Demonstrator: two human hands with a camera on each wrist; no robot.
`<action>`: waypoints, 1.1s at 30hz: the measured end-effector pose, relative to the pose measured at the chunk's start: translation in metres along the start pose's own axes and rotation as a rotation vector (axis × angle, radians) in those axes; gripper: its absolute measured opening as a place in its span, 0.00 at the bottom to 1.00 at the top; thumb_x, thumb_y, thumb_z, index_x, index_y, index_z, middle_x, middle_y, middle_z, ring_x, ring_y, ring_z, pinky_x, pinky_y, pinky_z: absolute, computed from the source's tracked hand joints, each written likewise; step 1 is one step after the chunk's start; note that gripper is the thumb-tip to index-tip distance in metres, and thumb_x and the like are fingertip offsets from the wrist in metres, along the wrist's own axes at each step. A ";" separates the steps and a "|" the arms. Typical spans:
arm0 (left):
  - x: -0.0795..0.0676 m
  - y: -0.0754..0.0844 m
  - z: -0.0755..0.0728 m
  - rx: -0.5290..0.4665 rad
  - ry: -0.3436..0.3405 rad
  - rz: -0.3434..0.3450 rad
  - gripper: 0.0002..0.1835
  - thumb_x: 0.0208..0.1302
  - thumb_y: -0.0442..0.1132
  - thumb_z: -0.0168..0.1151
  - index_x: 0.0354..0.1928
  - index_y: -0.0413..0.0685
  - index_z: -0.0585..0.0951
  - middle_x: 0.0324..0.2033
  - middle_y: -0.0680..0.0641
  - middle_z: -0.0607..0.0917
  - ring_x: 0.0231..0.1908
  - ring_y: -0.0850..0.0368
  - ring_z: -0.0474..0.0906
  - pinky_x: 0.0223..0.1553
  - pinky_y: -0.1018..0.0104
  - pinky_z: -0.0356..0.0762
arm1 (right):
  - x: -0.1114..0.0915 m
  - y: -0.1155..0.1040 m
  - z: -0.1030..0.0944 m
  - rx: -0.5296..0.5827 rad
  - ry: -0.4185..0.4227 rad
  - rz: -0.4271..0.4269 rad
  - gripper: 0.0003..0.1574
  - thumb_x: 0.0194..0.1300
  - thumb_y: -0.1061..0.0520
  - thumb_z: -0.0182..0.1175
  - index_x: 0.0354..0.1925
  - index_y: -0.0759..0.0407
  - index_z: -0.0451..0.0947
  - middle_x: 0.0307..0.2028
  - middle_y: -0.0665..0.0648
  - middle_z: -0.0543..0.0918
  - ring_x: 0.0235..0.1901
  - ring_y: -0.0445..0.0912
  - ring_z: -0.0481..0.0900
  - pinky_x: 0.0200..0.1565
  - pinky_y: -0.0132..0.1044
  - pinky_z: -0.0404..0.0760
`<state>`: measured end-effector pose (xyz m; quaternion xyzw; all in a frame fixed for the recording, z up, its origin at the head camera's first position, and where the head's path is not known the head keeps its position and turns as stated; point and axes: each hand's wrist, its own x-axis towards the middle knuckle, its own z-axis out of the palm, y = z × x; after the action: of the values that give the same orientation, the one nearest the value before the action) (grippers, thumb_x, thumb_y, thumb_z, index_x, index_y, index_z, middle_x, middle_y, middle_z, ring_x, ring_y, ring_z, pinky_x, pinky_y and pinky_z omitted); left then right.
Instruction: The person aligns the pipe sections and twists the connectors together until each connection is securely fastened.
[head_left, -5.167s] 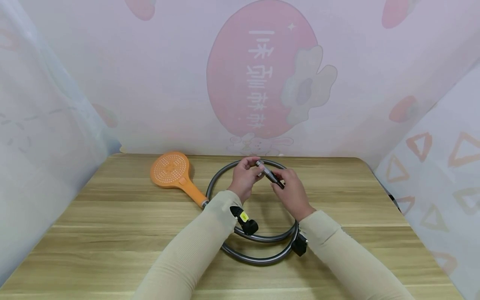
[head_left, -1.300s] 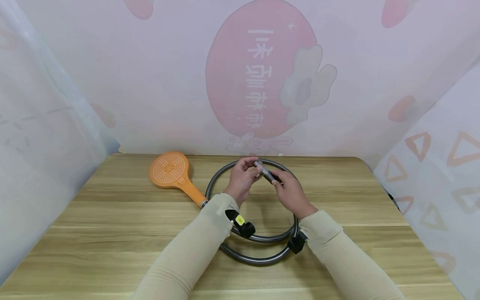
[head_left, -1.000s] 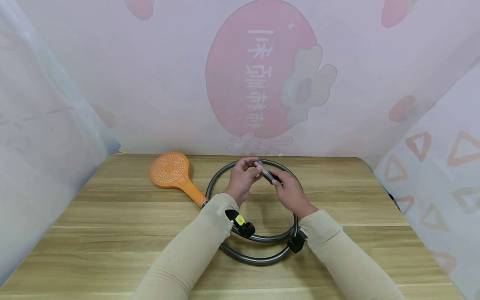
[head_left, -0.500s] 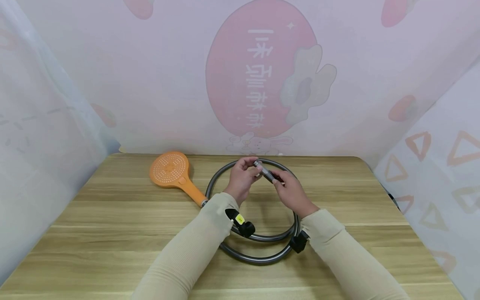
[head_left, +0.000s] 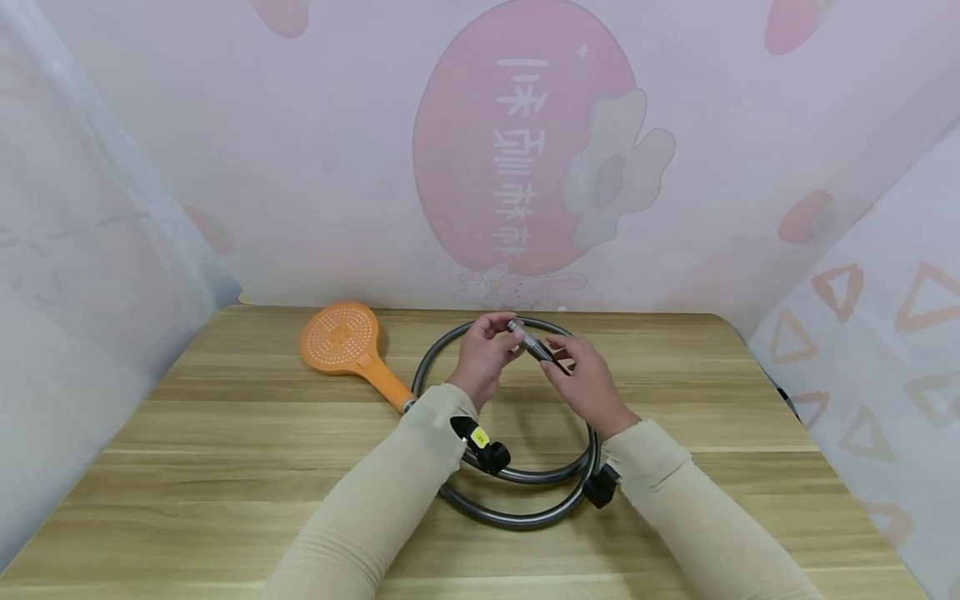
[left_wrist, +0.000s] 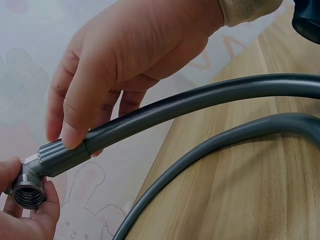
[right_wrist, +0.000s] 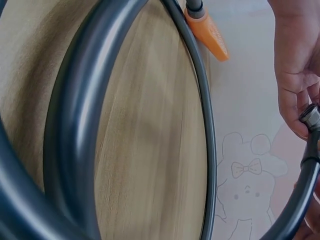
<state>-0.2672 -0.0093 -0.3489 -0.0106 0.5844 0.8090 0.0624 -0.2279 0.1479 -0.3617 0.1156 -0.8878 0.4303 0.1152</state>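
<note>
In the head view, my left hand (head_left: pixel 480 358) pinches a small silvery elbow fitting (left_wrist: pixel 32 170) with a threaded mouth. A dark grey shower hose (head_left: pixel 517 522) runs from that fitting and lies coiled on the table. My right hand (head_left: pixel 590 390) has its fingers curled round the hose's ribbed end collar (left_wrist: pixel 62 159), just behind the fitting; the left wrist view shows its fingertips against the collar. An orange shower head (head_left: pixel 341 337) lies to the left, joined to the hose's other end by its handle.
The wooden table (head_left: pixel 720 500) meets a pale printed curtain (head_left: pixel 337 167) at its back edge, with more curtain on both sides. Black cameras sit on both wrists, such as the left wrist camera (head_left: pixel 491 457), above the hose coil.
My right hand's fingers have loosened and spread slightly around the hose collar since half a second ago. The left hand, the elbow fitting and the shower head have hardly moved.
</note>
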 end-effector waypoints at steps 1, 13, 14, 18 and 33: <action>0.000 0.000 0.000 -0.002 0.001 -0.002 0.18 0.65 0.26 0.59 0.56 0.36 0.73 0.46 0.44 0.78 0.41 0.56 0.77 0.50 0.58 0.79 | 0.000 0.000 0.000 -0.013 0.005 -0.012 0.23 0.64 0.61 0.63 0.57 0.66 0.75 0.52 0.65 0.76 0.49 0.55 0.77 0.47 0.50 0.78; 0.001 0.002 0.000 -0.020 -0.006 -0.009 0.16 0.65 0.26 0.58 0.55 0.37 0.73 0.53 0.37 0.76 0.42 0.56 0.77 0.51 0.57 0.79 | -0.004 -0.006 0.000 -0.118 0.015 -0.080 0.26 0.60 0.62 0.67 0.56 0.65 0.75 0.49 0.63 0.75 0.48 0.55 0.76 0.45 0.50 0.79; 0.001 0.002 0.000 -0.020 -0.005 -0.008 0.16 0.65 0.26 0.58 0.54 0.37 0.74 0.54 0.36 0.75 0.42 0.56 0.77 0.51 0.57 0.79 | -0.005 -0.006 0.000 -0.125 0.017 -0.083 0.25 0.60 0.62 0.67 0.56 0.65 0.76 0.49 0.62 0.75 0.48 0.55 0.76 0.45 0.49 0.79; 0.001 0.002 0.000 -0.023 0.000 -0.005 0.14 0.65 0.25 0.58 0.51 0.40 0.75 0.54 0.36 0.75 0.42 0.57 0.76 0.51 0.56 0.79 | -0.006 -0.005 0.002 -0.146 0.025 -0.094 0.24 0.61 0.62 0.66 0.56 0.65 0.76 0.48 0.62 0.75 0.47 0.54 0.75 0.45 0.47 0.77; 0.003 0.001 0.002 -0.037 0.015 -0.010 0.15 0.64 0.24 0.59 0.52 0.38 0.75 0.48 0.42 0.77 0.40 0.57 0.76 0.49 0.58 0.79 | -0.002 -0.004 0.006 -0.161 0.063 -0.110 0.20 0.62 0.66 0.64 0.53 0.66 0.77 0.46 0.62 0.77 0.47 0.55 0.77 0.44 0.45 0.78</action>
<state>-0.2702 -0.0076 -0.3480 -0.0209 0.5697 0.8192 0.0619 -0.2250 0.1408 -0.3636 0.1410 -0.9078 0.3540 0.1752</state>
